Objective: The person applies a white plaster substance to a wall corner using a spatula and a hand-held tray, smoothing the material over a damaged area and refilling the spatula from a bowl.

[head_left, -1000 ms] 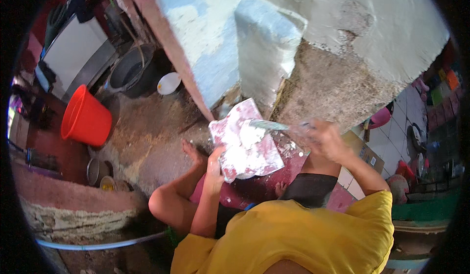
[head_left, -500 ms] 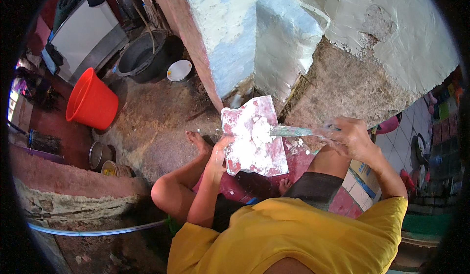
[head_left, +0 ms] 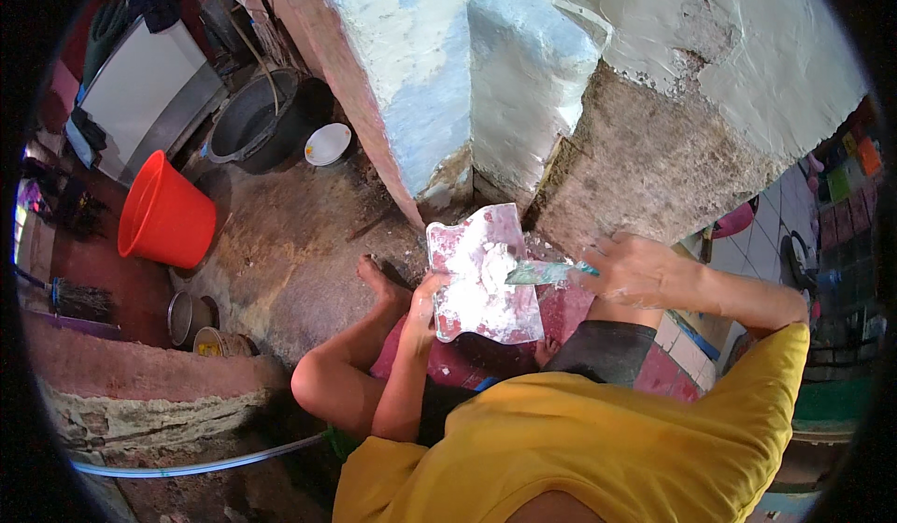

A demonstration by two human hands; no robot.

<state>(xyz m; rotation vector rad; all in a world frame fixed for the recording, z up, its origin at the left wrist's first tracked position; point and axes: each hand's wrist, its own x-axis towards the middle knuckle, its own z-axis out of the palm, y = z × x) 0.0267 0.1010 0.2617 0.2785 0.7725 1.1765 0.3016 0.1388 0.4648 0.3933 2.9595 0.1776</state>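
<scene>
My left hand grips the left edge of a flat reddish board coated with white. A heap of white paste sits near the middle of this board. From the right, my right hand is closed round the handle end of a greenish, smeared putty knife. Its blade lies across the board's right part, with the tip at the paste. The board is in front of my body, above my bent legs; the far ends of my left fingers are hidden under it.
Ahead stands a wall corner with smooth pale plaster and a rough bare patch. On the left floor are a red bucket, a black tub and a white plate. A low ledge borders the near left.
My right hand has moved a little left and down with the putty knife, its blade reaching farther over the board. My right elbow has swung outward. The view has shifted slightly.
</scene>
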